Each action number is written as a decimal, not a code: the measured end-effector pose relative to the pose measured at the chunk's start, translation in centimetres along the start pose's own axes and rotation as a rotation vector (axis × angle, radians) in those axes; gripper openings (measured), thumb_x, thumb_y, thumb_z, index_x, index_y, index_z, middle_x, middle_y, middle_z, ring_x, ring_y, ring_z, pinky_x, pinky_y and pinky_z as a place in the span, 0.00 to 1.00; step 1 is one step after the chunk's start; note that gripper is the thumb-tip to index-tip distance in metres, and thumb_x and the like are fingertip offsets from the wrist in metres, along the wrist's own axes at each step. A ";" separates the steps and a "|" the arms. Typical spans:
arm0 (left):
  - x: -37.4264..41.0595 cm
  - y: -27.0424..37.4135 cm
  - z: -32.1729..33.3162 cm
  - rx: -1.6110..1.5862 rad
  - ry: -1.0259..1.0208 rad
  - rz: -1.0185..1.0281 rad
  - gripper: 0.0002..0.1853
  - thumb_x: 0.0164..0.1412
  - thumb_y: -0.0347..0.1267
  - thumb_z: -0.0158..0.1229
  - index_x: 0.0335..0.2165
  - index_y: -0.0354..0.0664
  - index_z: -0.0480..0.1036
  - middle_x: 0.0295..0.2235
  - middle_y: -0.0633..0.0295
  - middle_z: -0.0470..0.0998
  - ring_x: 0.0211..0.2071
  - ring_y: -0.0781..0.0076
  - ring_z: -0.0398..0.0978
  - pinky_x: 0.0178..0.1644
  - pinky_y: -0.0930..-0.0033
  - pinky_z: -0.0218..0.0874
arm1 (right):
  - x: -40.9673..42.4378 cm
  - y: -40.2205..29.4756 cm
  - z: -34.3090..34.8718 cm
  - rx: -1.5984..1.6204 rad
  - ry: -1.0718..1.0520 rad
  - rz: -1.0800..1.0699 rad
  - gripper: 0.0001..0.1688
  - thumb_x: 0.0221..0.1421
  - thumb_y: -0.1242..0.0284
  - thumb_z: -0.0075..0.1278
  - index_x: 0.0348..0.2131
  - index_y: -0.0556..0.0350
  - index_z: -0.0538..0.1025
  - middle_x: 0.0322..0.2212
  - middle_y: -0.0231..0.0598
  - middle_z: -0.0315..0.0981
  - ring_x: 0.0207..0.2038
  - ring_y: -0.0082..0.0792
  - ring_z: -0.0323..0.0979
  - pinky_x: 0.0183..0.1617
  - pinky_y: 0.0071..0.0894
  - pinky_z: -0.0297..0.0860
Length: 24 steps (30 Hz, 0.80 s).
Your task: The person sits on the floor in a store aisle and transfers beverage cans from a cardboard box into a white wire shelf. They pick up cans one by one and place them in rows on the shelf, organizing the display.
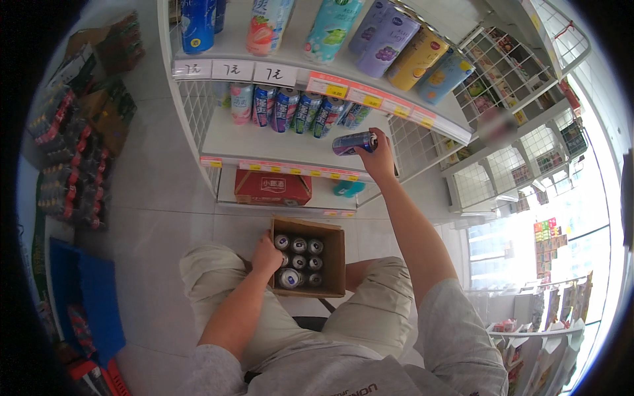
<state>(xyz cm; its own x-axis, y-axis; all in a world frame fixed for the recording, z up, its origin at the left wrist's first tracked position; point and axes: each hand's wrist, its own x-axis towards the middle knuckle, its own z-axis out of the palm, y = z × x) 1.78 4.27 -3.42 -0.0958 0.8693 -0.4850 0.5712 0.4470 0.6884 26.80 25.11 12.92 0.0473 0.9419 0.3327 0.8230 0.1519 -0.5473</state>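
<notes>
My right hand (375,156) grips a blue and purple drink can (350,143) by its top end. The can is tilted nearly flat over the right part of the middle shelf (277,146). Behind it on that shelf stand several tall printed cans (285,110) in a row, with a pink can (241,103) at their left. Between my knees is an open cardboard box (333,257) holding several upright cans (298,261), tops up. My left hand (267,255) holds the box's left wall, its fingertips partly hidden inside.
On the upper shelf (233,54) stand larger cans, with price tags along its edge. A red carton (273,188) lies on the bottom shelf. Wrapped bottle packs (74,173) and a blue bin (99,297) are at left. Wire racks (525,178) line the right.
</notes>
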 end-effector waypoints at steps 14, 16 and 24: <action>0.9 -1.5 0.7 -0.067 0.017 0.012 0.32 0.51 0.25 0.48 0.57 0.46 0.55 0.48 0.40 0.67 0.48 0.38 0.66 0.52 0.48 0.60 | 5.9 0.7 5.8 -0.135 0.042 -0.125 0.49 0.45 0.69 0.58 0.61 0.50 0.50 0.52 0.54 0.60 0.48 0.53 0.67 0.50 0.46 0.67; 1.0 -1.7 0.9 -0.075 0.024 0.004 0.33 0.51 0.25 0.48 0.57 0.46 0.55 0.48 0.40 0.67 0.48 0.38 0.66 0.52 0.48 0.60 | 5.2 -0.2 6.7 -0.120 -0.040 -0.041 0.51 0.46 0.70 0.56 0.63 0.50 0.47 0.54 0.55 0.58 0.48 0.52 0.67 0.50 0.45 0.67; 0.7 -1.2 0.3 -0.064 0.005 0.027 0.34 0.50 0.26 0.51 0.57 0.43 0.56 0.47 0.39 0.67 0.49 0.39 0.66 0.52 0.48 0.60 | -9.1 -0.6 11.0 0.263 -0.141 -0.102 0.14 0.49 0.76 0.50 0.39 0.58 0.73 0.36 0.48 0.69 0.34 0.47 0.68 0.40 0.39 0.67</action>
<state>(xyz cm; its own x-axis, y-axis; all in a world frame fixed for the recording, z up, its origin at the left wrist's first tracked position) 1.23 4.22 -4.74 -0.0855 0.8821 -0.4633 0.5200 0.4361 0.7344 19.65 19.70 1.81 -0.1216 0.9472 0.2967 0.6437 0.3028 -0.7028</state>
